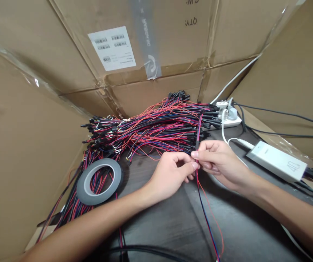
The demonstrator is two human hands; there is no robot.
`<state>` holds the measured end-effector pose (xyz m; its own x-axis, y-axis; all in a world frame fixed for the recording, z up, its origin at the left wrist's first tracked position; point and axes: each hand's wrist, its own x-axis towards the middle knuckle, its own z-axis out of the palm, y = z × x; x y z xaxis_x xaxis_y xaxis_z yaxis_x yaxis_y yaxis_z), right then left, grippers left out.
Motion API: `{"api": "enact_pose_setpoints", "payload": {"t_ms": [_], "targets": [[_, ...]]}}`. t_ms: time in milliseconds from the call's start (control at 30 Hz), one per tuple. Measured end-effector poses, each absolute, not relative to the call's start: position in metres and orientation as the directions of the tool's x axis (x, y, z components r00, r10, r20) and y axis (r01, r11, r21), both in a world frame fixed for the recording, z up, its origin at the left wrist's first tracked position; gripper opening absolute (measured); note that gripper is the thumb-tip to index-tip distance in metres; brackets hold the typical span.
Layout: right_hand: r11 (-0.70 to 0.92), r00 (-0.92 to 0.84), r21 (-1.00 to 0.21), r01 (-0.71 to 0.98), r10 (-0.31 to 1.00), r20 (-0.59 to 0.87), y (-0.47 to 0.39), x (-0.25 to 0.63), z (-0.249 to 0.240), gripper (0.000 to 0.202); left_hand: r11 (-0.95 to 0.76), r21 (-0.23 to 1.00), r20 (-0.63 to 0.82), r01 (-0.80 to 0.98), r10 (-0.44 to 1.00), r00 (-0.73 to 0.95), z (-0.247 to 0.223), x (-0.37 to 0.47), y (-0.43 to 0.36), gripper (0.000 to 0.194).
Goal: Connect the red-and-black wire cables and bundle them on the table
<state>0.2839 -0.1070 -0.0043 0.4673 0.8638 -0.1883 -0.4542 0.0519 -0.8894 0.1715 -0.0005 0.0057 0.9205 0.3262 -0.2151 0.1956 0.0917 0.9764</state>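
Near the bottom edge, black cables [151, 249] cross the dark tabletop [162, 225]. To the right of them, a slim wire harness [199, 130] of red and blue-black strands climbs away from the viewer, one thin orange-red wire bowing out to its side. It runs up between the two hands and on to the right end of a large pile beyond.

The left hand [170, 169] is narrowed to a pinch, thumb against fingers, on this harness. The right hand [223, 163] pinches it too, just beside and slightly above the left, so the fingertips of both nearly meet (what exactly lies beneath them is hidden).

On the left, a roll of grey tape [82, 185] rests on loose red, blue and black wires [73, 203]. On the right lies a white power adapter [279, 160] marked "40", a white plug in its near-left end and dark cables at the other.

Past the hands, the pile of wire harnesses [151, 133] stretches sideways, black connectors bunched at its ends. Just beside its right end is a white power strip [235, 122] with plugs in it. Cardboard [173, 40] stands behind, bearing a white barcode label [113, 49] and a printed strip of clear tape [147, 40] (its lettering upside down).
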Motion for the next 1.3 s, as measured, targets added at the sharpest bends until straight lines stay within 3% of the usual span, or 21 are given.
{"api": "enact_pose_setpoints", "payload": {"t_ms": [467,900,1300], "targets": [[0.102,0.521,-0.873,-0.477,0.833,-0.187,-0.106,0.287,-0.003,0.039,0.103,0.958,-0.288,0.269,0.375,0.881,0.006,0.172,-0.010,0.026],[0.170,0.609,-0.891,-0.422,0.781,-0.140,-0.109,0.306,0.005,0.042,0.087,0.952,-0.306,0.293,0.288,0.908,0.002,0.168,-0.016,0.020],[0.199,0.615,-0.891,-0.408,0.781,-0.107,-0.110,0.320,0.004,0.042,0.118,0.937,-0.347,0.328,0.211,0.914,-0.002,0.166,-0.018,0.027]]}}
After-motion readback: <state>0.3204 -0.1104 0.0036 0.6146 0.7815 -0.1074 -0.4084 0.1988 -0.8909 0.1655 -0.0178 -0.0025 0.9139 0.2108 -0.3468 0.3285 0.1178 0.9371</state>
